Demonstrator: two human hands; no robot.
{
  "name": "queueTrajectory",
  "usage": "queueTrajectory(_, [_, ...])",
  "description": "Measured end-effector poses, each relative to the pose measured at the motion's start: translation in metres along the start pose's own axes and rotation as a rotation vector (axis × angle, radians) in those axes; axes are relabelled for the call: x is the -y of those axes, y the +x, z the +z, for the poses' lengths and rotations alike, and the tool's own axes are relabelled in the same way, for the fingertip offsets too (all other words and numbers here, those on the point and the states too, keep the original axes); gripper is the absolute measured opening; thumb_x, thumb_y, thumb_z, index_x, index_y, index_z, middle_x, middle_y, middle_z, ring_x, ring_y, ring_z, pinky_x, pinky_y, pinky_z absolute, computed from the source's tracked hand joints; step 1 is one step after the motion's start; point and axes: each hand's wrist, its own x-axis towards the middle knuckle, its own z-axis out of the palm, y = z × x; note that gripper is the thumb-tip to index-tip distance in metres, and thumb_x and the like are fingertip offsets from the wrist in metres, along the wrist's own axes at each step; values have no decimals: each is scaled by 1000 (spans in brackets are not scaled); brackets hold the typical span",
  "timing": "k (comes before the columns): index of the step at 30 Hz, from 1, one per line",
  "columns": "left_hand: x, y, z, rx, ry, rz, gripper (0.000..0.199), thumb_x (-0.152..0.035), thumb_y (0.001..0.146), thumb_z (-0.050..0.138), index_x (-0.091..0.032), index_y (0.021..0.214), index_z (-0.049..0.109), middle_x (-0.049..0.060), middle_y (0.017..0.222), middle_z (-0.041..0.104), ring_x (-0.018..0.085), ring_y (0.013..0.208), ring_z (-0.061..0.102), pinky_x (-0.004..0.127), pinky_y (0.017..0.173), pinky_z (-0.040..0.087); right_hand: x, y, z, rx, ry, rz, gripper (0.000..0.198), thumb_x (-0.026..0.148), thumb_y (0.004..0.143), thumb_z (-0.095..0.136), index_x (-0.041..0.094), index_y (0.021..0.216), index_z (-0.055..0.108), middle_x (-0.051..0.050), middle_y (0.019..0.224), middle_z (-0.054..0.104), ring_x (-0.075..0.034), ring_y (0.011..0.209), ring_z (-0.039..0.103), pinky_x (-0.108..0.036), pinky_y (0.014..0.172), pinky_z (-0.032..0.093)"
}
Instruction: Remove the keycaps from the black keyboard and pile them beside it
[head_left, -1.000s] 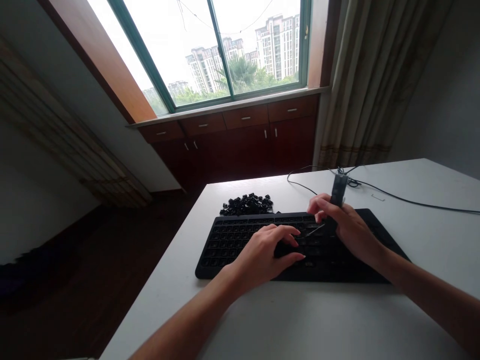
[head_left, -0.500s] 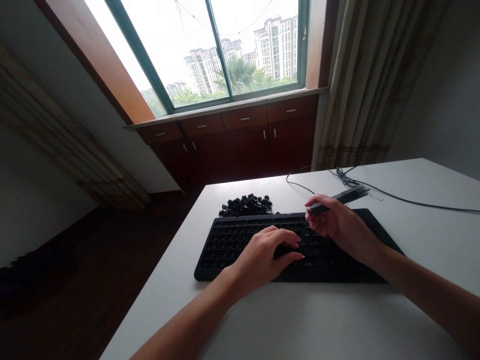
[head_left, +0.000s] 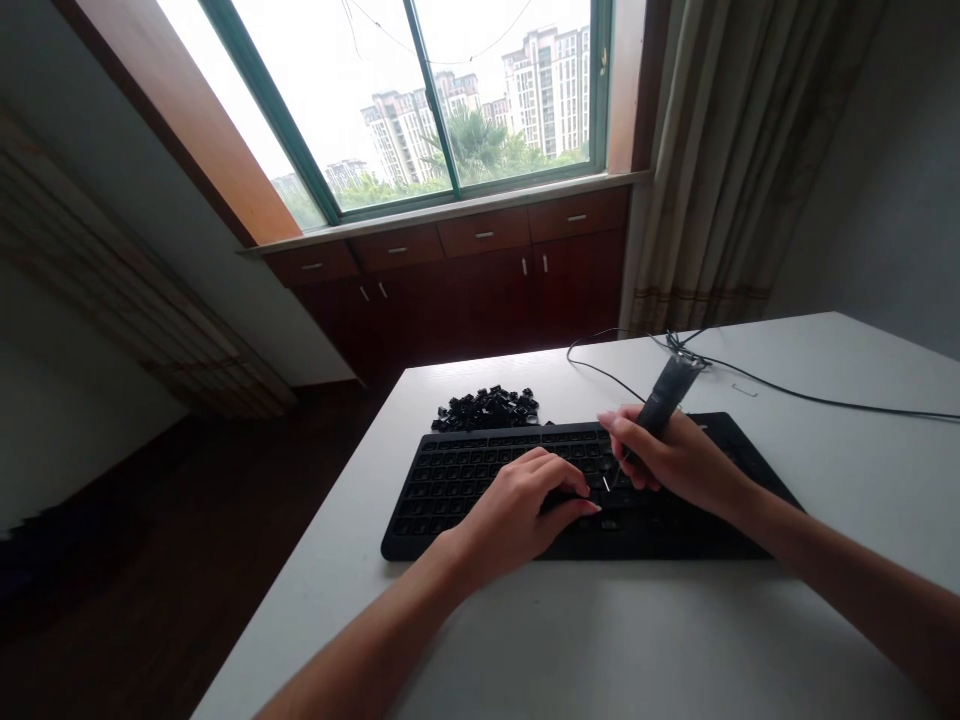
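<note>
Daylight enters through a green-framed window [head_left: 480,60] above dark red cabinets [head_left: 465,300], with a patterned curtain [head_left: 697,190] hanging to the right of it. From my end I see a white table [head_left: 600,650] below, its far left corner just beyond a heap of small black pieces [head_left: 484,410]. Between that heap and the near edge lies a black keyboard [head_left: 442,490], its left end close to the table's left edge; the frames on that side form a grid of open squares.

My left hand [head_left: 521,495] rests on the middle of the keyboard, fingers bent, with a narrow gap between thumb tip and forefinger. My right hand [head_left: 667,455] is closed around a dark-handled tool [head_left: 664,395], whose grip tilts up to the right while its thin shaft slants down toward the keyboard just beside my left fingertips. I cannot tell whether the tip touches.

Along the table's far edge I see a tangled black cable [head_left: 677,345], one strand running out toward the right edge. Near it, behind the keyboard's right half, lies a thin bent wire [head_left: 744,391].
</note>
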Motion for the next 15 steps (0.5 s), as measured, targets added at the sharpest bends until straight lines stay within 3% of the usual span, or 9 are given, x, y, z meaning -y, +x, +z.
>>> queueTrajectory(5, [0, 1, -1, 3, 8, 2, 10, -29, 93, 69, -20, 95, 65, 0, 94, 71, 16, 90, 61, 27, 85, 48, -2, -4, 4, 103, -53, -95, 42, 47, 97, 53, 19, 66, 55, 1, 56, 58, -11, 44, 56, -20, 41, 43])
queueTrajectory(15, [0, 2, -3, 8, 6, 16, 9, -27, 93, 69, -20, 92, 65, 1, 94, 70, 15, 89, 61, 27, 84, 47, -5, -8, 10, 115, -200, -220, 47, 47, 97, 55, 18, 61, 62, 2, 48, 57, -12, 42, 57, -21, 40, 40])
